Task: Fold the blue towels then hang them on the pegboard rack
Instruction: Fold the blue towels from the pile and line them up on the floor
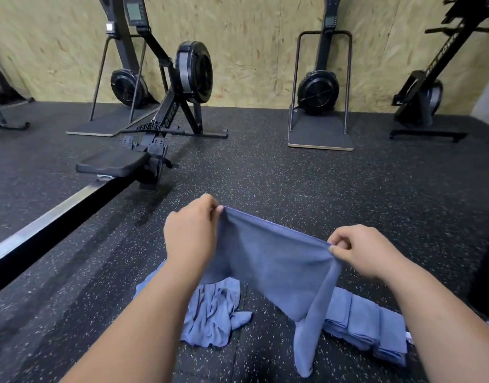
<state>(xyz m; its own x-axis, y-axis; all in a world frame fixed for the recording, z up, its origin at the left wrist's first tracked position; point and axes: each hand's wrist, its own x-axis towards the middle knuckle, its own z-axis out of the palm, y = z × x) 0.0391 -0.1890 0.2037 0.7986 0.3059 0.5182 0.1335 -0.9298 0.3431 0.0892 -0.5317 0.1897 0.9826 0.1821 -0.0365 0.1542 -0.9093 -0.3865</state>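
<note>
A blue towel (276, 261) is held up above the speckled black floor (293, 183), stretched between two hands. Its far corner is pinched by the left hand (192, 230), its near corner by the right hand (362, 251), both closed on the top edge; the rest hangs down, with a narrow tail near the floor. A crumpled blue towel (213, 313) is seen on the floor below the left forearm. A stack of folded blue towels (370, 324) lies to the right. A rowing machine (160, 111) is noted beyond, before a chipboard wall (251, 37).
</note>
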